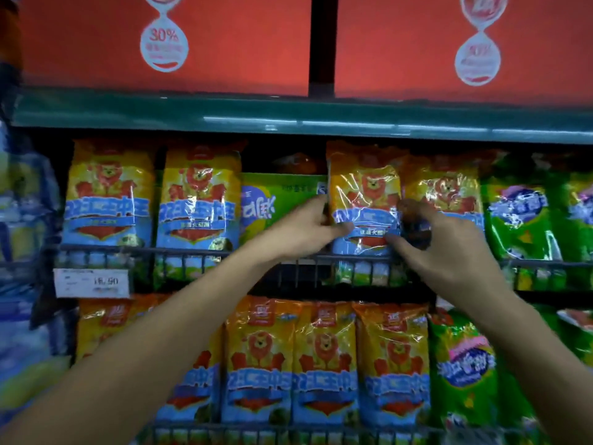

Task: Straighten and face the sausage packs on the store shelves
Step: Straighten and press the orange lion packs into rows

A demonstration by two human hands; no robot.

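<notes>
Your left hand (301, 229) and right hand (449, 248) both pinch 1 yellow sausage pack (365, 200); the sideways green pack (282, 197) at 9 o'clock remains unfaced.

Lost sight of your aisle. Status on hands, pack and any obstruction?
Left hand and right hand both gripping yellow lion pack, upper shelf. Pack upright, facing out. Green pack sits recessed beside it. Nothing blocking.

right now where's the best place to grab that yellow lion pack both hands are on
By its two lower side edges, from the front. The yellow lion pack stands upright behind the wire rail; left hand and right hand already pinch it there.
</notes>
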